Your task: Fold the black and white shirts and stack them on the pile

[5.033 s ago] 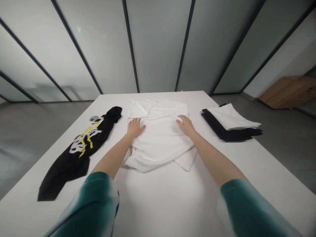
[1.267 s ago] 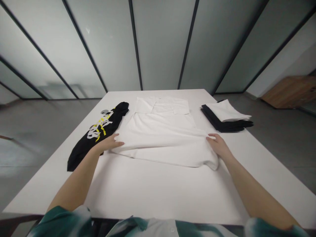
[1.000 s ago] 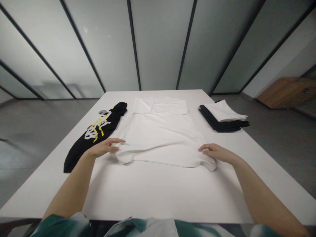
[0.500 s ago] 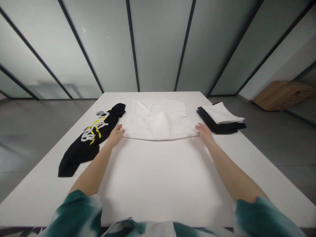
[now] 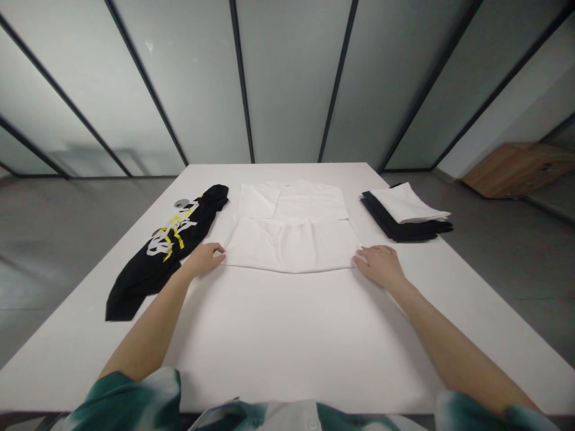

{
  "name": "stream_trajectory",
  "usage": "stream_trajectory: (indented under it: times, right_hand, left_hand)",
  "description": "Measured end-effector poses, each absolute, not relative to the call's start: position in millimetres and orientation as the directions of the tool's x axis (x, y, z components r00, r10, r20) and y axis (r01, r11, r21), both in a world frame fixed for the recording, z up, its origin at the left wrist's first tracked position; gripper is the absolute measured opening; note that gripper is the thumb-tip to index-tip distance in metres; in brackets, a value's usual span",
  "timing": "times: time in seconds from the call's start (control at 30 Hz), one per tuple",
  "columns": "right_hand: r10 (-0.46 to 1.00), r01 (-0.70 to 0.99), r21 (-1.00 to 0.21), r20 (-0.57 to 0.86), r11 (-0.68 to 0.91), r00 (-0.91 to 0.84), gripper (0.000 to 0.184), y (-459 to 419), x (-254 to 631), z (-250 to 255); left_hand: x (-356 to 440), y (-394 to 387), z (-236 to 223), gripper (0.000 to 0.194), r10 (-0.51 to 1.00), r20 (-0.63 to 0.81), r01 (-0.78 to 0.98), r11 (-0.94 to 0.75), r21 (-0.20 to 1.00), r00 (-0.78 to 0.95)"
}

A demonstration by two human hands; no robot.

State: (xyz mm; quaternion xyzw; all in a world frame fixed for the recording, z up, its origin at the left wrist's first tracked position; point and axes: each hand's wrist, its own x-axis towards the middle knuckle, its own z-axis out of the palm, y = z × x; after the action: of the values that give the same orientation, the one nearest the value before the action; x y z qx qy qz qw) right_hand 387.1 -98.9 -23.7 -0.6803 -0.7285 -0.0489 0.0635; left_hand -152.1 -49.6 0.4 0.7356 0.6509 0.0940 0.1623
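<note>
A white T-shirt lies in the middle of the table, its near part doubled over and its sleeves spread at the far side. My left hand pinches the near left corner between thumb and fingers. At the near right corner, my right hand grips the cloth the same way, fingers bent inward. The near edge runs between both hands in a slight curve. Soft creases cross the doubled part.
A crumpled black garment with a white and yellow print lies on the left of the white table. On the right, a folded white cloth rests on folded black cloth. Beyond the table stands a frosted glass wall.
Both hands have come nearer to me, drawing the T-shirt's near edge along. The bulge in its middle has flattened, and the hands have closed on the corners.
</note>
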Motion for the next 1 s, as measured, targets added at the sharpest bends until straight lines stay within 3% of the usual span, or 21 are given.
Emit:
stream_trajectory:
  times: [0.1,0.27,0.47,0.67,0.77,0.9,1.0]
  right_hand:
    - [0.992,0.999,-0.047,0.124,-0.003,0.009,0.028,-96,398,-14]
    - [0.992,0.94,-0.336,0.085,-0.055,0.088,0.036,-50,385,-10]
    - [0.991,0.941,-0.323,0.05,-0.105,0.127,0.024,-20,349,-15]
    - [0.911,0.806,-0.586,0.286,-0.081,0.298,0.011,-22,391,-1]
    - [0.854,0.725,-0.68,0.31,-0.108,0.418,0.009,-8,412,10]
    - [0.762,0.667,-0.731,0.351,-0.141,0.545,0.015,31,417,20]
    - [0.786,0.657,-0.736,0.307,-0.162,0.537,0.036,59,411,19]
  left_hand:
    - [-163,-46,7,0.023,0.986,-0.143,0.92,-0.027,0.391,0.089]
    - [-136,-12,6,0.031,0.998,0.038,0.898,0.036,0.438,-0.058]
    - [-105,16,1,0.011,0.993,0.068,0.901,0.059,0.43,-0.097]
    - [-137,16,19,0.016,0.988,0.134,0.695,-0.043,0.718,-0.077]
    - [-146,32,32,0.017,0.981,0.137,0.529,-0.045,0.848,-0.136]
    - [-136,77,38,0.016,0.95,0.109,0.369,0.008,0.929,-0.294]
    - [-124,101,30,0.03,0.923,0.083,0.415,0.088,0.906,-0.377]
